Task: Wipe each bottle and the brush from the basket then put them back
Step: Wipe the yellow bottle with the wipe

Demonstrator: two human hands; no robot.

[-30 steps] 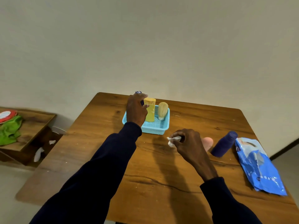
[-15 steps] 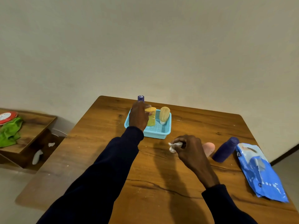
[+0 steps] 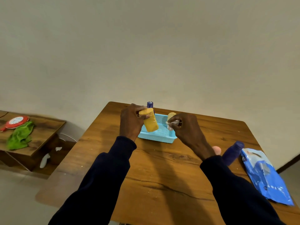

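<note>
Held bottle (image 3: 151, 123): was yellow
Basket (image 3: 156, 138): was light blue mesh
Brush (image 3: 171, 115): looked cream, perhaps
Wipe (image 3: 172, 123): was white
Lying bottle (image 3: 232, 153): was dark blue

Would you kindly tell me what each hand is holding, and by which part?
The left hand grips the yellow bottle at its cap end, tilted over the basket; the right hand pinches a white wipe by one end.

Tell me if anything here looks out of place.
The dark purple bottle sits outside the blue basket, beside the blue packet, with a pink item next to it. White scraps lie low by the side table.
</note>
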